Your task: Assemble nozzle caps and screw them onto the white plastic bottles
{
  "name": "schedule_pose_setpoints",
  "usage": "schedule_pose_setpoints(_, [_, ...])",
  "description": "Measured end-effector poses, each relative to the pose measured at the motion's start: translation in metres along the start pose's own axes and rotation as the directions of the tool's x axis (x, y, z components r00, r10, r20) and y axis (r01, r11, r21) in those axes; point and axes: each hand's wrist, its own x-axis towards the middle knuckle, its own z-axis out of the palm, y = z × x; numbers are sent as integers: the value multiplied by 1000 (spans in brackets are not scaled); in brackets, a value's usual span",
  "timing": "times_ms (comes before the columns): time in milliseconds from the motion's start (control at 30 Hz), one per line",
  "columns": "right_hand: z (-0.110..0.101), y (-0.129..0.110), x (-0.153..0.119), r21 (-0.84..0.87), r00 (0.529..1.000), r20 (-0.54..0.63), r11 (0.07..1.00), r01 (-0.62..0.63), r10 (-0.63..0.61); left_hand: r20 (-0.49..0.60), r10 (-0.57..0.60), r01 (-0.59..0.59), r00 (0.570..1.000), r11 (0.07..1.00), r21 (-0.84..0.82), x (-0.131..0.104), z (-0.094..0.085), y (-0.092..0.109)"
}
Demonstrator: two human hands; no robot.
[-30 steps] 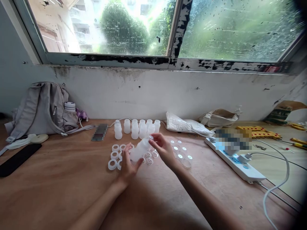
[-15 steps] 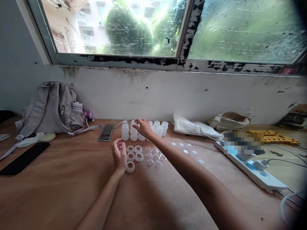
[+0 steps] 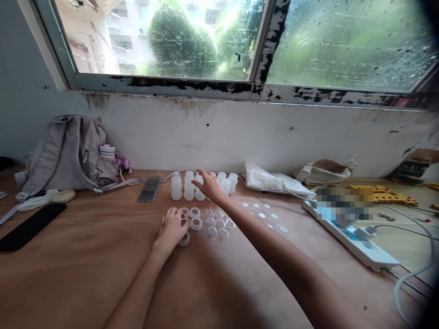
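Note:
My left hand (image 3: 172, 227) is over the left side of a group of translucent white rings (image 3: 196, 223), its fingers curled down around one of them. My right hand (image 3: 208, 184) reaches over the front of several frosted white bottles (image 3: 176, 186), with its fingers apart and nothing visible between them. Some bottles stand partly behind that hand. Thin clear rings (image 3: 212, 232) lie to the right of the white rings, below my right forearm. Farther right are small pale discs (image 3: 261, 215), flat on the table.
A phone (image 3: 148, 189) lies left of the bottles, beside a grey backpack (image 3: 72, 153). Behind the discs rests a white plastic package (image 3: 267, 180). A power strip (image 3: 356, 242) with cables sits at the right, a black flat case (image 3: 32, 227) at the left.
My left hand has turned palm down and moved onto the white rings. My right hand stays over the bottles, its fingers slightly more spread. The whole view has shifted slightly.

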Motion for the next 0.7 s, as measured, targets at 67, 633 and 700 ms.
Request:
schedule_pose_setpoints(67, [-8,5,-14,34,997,-71,999,36,-33,97,-43,33,994,995,99,-2,-8,5])
schedule_pose_setpoints(633, [-29,32,-179,-91,961,207,982,-165,181,462,-6,-74,887,985,153,-11,-41,23])
schedule_pose_setpoints(700, [-28,32,-179,-61,965,217,988,-141,151,411,47,-86,910,993,77,-10,-39,27])
